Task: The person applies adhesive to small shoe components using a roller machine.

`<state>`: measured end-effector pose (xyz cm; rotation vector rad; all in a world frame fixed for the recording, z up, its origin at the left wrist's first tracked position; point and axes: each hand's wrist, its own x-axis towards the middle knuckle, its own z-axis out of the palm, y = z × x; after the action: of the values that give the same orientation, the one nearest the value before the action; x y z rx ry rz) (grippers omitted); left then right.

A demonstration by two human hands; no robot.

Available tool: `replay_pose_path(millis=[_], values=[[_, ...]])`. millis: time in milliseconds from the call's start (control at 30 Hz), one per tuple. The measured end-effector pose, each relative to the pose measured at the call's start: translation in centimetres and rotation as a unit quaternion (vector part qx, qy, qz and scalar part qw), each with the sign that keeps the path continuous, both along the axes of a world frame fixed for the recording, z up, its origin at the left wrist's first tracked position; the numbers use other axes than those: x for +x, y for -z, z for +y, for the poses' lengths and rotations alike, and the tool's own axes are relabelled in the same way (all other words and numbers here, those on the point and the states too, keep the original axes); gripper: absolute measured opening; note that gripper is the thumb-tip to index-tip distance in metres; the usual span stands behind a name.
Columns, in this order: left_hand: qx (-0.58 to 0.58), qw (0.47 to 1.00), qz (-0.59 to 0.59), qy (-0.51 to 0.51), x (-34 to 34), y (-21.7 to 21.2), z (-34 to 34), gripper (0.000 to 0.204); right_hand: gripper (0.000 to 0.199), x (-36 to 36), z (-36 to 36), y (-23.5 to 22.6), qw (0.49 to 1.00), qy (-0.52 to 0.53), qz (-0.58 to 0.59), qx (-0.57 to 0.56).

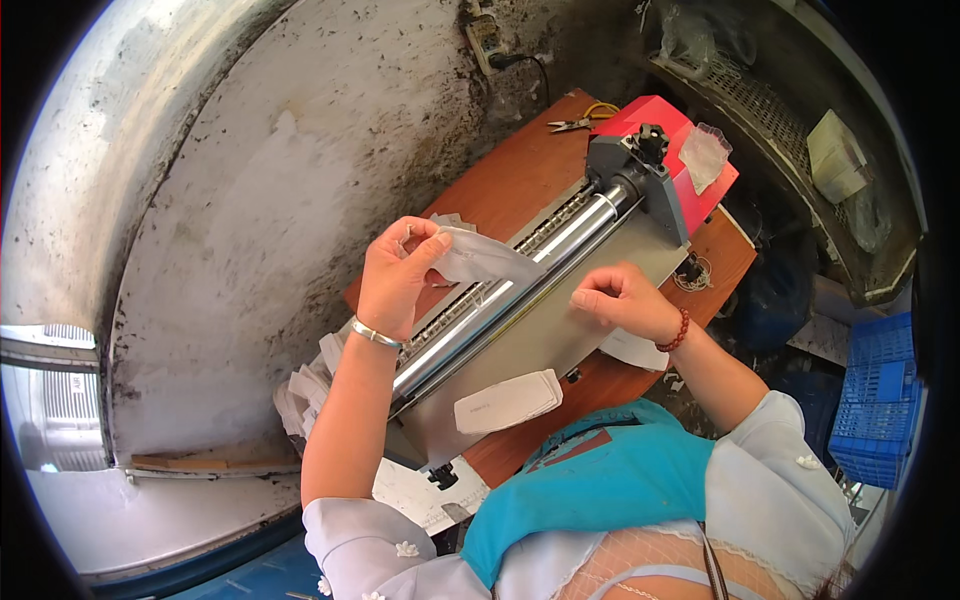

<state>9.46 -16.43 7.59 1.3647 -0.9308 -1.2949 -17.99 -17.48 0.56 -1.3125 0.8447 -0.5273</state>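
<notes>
Far left, a stained grey wall is seen curving behind the work. Next, a stack of white fabric pieces is piled at the near-left edge of the wooden counter. Above it the left hand is raised, a silver bangle worn at the wrist; its grip is pinched together on a white fabric strip, thumb pressed over the top. The strip is held in the air over the shiny roller of a long machine laid across the counter, its far end drooping towards the roller. On the machine's flat grey tray a folded white piece is resting, near the front edge. Further right, the right hand is lowered onto the tray with fingers curled together; whether anything is pinched cannot be told. A red bead bracelet circles that wrist. Behind, the machine's red housing is visible, with scissors lying just left of it. Far right, blue crates are stacked.
</notes>
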Motion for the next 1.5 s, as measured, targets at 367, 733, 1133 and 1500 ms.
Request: replay_pose_path(millis=[367, 733, 1133, 1500], values=[[-0.088, 0.9, -0.417, -0.087, 8.9, 12.6, -10.1, 0.011, 0.017, -0.1, 2.2, 3.2, 0.995, 0.075, -0.023, -0.055], [0.16, 0.843, -0.458, 0.234, 8.7, 21.0, -7.7, 0.024, 0.004, 0.4, 2.7, 3.4, 0.977, 0.06, -0.004, -0.204], [0.217, 0.832, -0.439, 0.261, 7.6, 17.7, -7.8, 0.027, 0.026, 4.9, 5.6, 3.5, 0.841, -0.124, 0.104, -0.516], [0.074, 0.87, -0.448, 0.193, 6.4, 13.1, -6.1, 0.026, 0.012, 5.3, 7.2, 4.5, 0.78, -0.081, 0.077, -0.615]])
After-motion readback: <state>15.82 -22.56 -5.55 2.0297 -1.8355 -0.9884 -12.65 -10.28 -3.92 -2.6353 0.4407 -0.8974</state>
